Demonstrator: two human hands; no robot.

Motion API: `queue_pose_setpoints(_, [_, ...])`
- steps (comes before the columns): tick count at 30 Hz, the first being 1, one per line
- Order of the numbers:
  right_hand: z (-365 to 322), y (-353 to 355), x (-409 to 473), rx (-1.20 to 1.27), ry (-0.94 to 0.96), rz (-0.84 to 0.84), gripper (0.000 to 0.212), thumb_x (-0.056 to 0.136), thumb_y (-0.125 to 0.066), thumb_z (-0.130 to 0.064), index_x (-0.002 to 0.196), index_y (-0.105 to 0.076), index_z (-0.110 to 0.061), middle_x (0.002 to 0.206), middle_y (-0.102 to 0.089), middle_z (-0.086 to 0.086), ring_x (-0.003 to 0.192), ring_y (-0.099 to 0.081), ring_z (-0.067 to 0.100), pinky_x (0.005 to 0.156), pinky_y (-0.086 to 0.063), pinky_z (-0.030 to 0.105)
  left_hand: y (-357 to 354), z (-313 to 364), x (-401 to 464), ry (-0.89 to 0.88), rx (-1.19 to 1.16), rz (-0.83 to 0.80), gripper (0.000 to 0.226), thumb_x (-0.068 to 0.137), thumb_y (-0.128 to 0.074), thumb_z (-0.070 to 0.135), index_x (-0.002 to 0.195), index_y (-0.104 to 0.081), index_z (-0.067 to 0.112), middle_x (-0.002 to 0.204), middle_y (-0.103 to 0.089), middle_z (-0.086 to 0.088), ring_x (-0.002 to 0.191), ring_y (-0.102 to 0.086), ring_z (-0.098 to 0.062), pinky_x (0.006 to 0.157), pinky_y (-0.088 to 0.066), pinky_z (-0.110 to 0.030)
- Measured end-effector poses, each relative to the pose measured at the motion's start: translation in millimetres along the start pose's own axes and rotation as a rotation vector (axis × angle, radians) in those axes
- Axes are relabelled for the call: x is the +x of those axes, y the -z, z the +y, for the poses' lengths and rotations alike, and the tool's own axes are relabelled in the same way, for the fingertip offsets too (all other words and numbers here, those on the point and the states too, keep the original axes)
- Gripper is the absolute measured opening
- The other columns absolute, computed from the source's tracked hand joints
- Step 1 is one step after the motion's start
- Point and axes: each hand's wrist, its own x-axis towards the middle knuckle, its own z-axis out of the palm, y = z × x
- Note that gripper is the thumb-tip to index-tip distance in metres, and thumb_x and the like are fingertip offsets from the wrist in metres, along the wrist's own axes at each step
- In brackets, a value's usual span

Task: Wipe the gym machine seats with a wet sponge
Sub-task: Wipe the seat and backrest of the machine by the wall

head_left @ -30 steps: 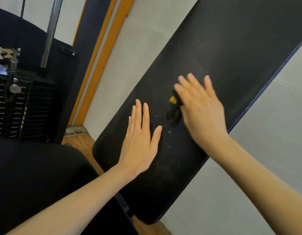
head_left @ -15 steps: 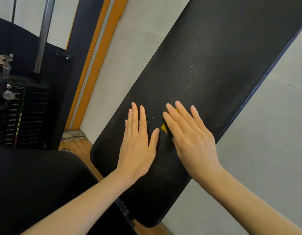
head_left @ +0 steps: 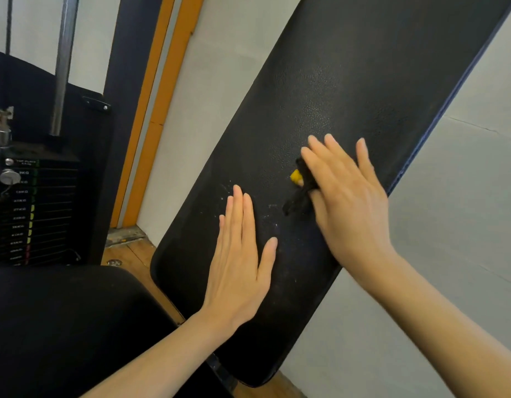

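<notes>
Compared with half a second ago, my right hand (head_left: 349,202) has slid up and to the right along the long black back pad (head_left: 349,90), away from my left hand (head_left: 237,262); the two were nearly side by side then, and a gap of bare pad now lies between them; my left hand has stayed where it was.

My left hand lies flat on the lower part of the pad, palm down, fingers straight and together pointing up the slope, thumb spread to the right; it holds nothing. My right hand presses flat on the pad higher up, fingers straight and slightly fanned, blurred by motion; under its palm and fingers it pushes the sponge (head_left: 296,177), of which only a yellow corner and a dark scouring edge peek out on the hand's left side; the fingers do not curl round it. Pale specks dot the pad between my hands.

Counted: two hands, two bare forearms, one sponge, two black pads, namely the slanted back pad and the seat cushion (head_left: 62,326) at lower left. One weight stack (head_left: 27,214) with coloured labels stands at far left, a metal rod (head_left: 63,64) rising above it; two orange strips (head_left: 159,110) run up the pale wall; wooden floor (head_left: 133,254) shows between the pads.
</notes>
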Motion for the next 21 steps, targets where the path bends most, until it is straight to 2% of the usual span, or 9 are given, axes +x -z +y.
queue_pose_setpoints(3, [-21.5, -9.3, -47.6, -0.007, 0.101, -0.032, 0.044, 0.096, -0.034, -0.012, 0.134, -0.055, -0.002, 0.144, -0.048, 0.014, 0.138, -0.038, 0.031, 0.116, -0.025, 0.049, -0.4, -2.9, -0.8, -0.014, -0.022, -0.025, 0.072, 0.100, -0.016, 0.055, 0.156, 0.013, 0.020, 0.162, 0.027, 0.011, 0.150, 0.018, -0.005, 0.122, 0.008, -0.029])
queue_pose_setpoints(5, [-21.4, -7.8, -57.1, -0.012, 0.181, -0.074, 0.043, 0.102, -0.029, -0.015, 0.133, -0.056, -0.004, 0.143, -0.049, 0.013, 0.138, -0.039, 0.029, 0.115, -0.025, 0.049, 0.1, -3.9, -0.5, -0.022, -0.019, -0.027, 0.073, 0.100, -0.017, 0.056, 0.157, 0.012, 0.020, 0.163, 0.025, 0.009, 0.150, 0.017, -0.005, 0.122, 0.007, -0.029])
queue_pose_setpoints(7, [-9.4, -3.0, -31.4, 0.002, 0.099, -0.032, 0.045, 0.104, -0.024, -0.017, 0.130, -0.058, -0.003, 0.140, -0.053, 0.013, 0.135, -0.044, 0.029, 0.116, -0.022, 0.049, 0.0, -4.0, -0.3, -0.020, -0.010, -0.020, 0.073, 0.100, -0.016, 0.057, 0.156, 0.013, 0.020, 0.163, 0.024, 0.008, 0.151, 0.016, -0.005, 0.122, 0.007, -0.028])
queue_pose_setpoints(10, [-4.1, 1.0, -23.1, 0.046, -0.050, 0.032, 0.042, 0.094, -0.043, -0.009, 0.134, -0.053, -0.002, 0.144, -0.048, 0.014, 0.139, -0.037, 0.030, 0.119, -0.015, 0.048, 0.1, -3.1, -0.3, -0.010, 0.016, -0.012, 0.073, 0.100, -0.010, 0.061, 0.156, 0.014, 0.022, 0.163, 0.024, 0.009, 0.150, 0.016, -0.005, 0.121, 0.008, -0.027])
queue_pose_setpoints(13, [-22.8, -6.2, -72.4, 0.020, 0.061, -0.045, 0.045, 0.093, -0.048, -0.010, 0.137, -0.051, -0.003, 0.147, -0.043, 0.014, 0.141, -0.033, 0.030, 0.118, -0.021, 0.048, 0.5, -3.6, -0.2, -0.019, 0.005, -0.023, 0.073, 0.100, -0.015, 0.057, 0.156, 0.013, 0.021, 0.162, 0.026, 0.011, 0.150, 0.017, -0.004, 0.121, 0.009, -0.024])
queue_pose_setpoints(15, [-17.4, -4.2, -71.9, 0.026, 0.123, -0.047, 0.041, 0.099, -0.039, -0.014, 0.136, -0.053, -0.003, 0.145, -0.046, 0.014, 0.139, -0.036, 0.029, 0.117, -0.022, 0.048, 1.2, -2.9, 0.1, -0.024, 0.002, -0.025, 0.073, 0.100, -0.015, 0.057, 0.156, 0.013, 0.020, 0.162, 0.026, 0.010, 0.150, 0.018, -0.004, 0.120, 0.010, -0.023])
queue_pose_setpoints(17, [-4.6, -0.2, -47.7, 0.055, 0.032, 0.033, 0.043, 0.103, -0.028, -0.016, 0.134, -0.055, -0.003, 0.143, -0.049, 0.013, 0.138, -0.039, 0.030, 0.117, -0.022, 0.049, 2.0, -2.0, -0.3, -0.021, 0.007, -0.028, 0.073, 0.100, -0.013, 0.059, 0.156, 0.014, 0.021, 0.163, 0.025, 0.009, 0.150, 0.017, -0.004, 0.121, 0.010, -0.024])
queue_pose_setpoints(19, [2.0, 2.6, -39.3, 0.126, -0.075, 0.090, 0.042, 0.099, -0.035, -0.013, 0.137, -0.051, -0.004, 0.145, -0.047, 0.012, 0.140, -0.035, 0.029, 0.118, -0.020, 0.048, 2.4, -1.5, -0.7, -0.012, 0.012, -0.022, 0.075, 0.098, -0.009, 0.064, 0.156, 0.015, 0.022, 0.163, 0.025, 0.011, 0.150, 0.017, -0.004, 0.120, 0.011, -0.022])
queue_pose_setpoints(21, [-8.4, -2.7, -65.9, 0.138, -0.067, 0.082, 0.042, 0.098, -0.043, -0.013, 0.140, -0.049, -0.008, 0.148, -0.044, 0.012, 0.142, -0.031, 0.030, 0.118, -0.021, 0.049, 2.1, -1.8, -0.2, -0.011, 0.003, -0.026, 0.075, 0.098, -0.009, 0.063, 0.156, 0.014, 0.022, 0.162, 0.026, 0.011, 0.150, 0.017, -0.004, 0.120, 0.011, -0.022])
